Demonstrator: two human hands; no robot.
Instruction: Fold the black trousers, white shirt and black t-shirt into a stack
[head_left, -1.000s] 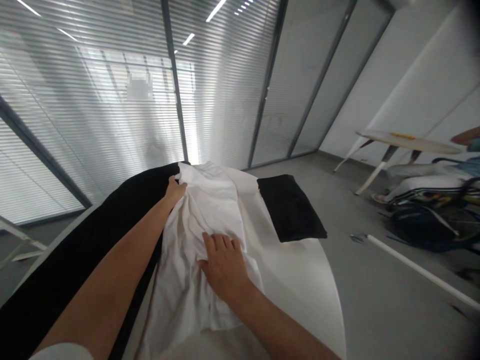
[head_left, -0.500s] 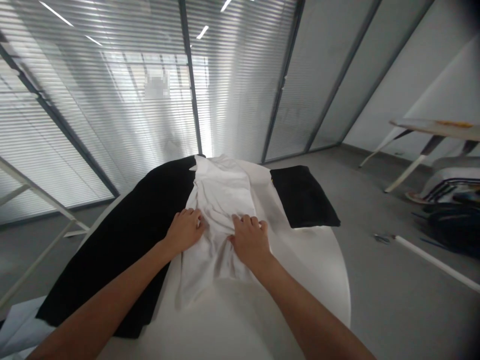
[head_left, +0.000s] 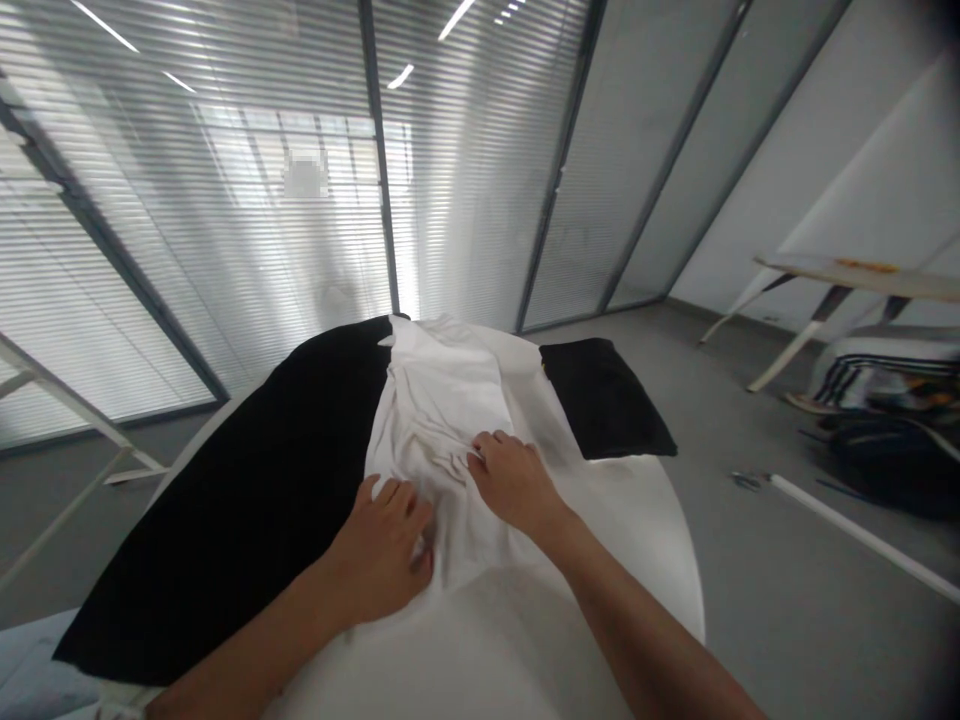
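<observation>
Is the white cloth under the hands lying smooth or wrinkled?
Wrinkled: the white cloth shows creases and gathers between the left hand and the right hand.

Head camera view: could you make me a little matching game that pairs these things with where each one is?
Things:
1. Left hand
2. Right hand
3. Folded black cloth
4. White rod

Places:
A. Lying on the grey floor, right of the table
B. On the right part of the white cloth
C. At the far side of the round white table
D. On the white cloth, beside the large black cloth

Pairs: 1-D, 2-B, 3-C, 4-A
</observation>
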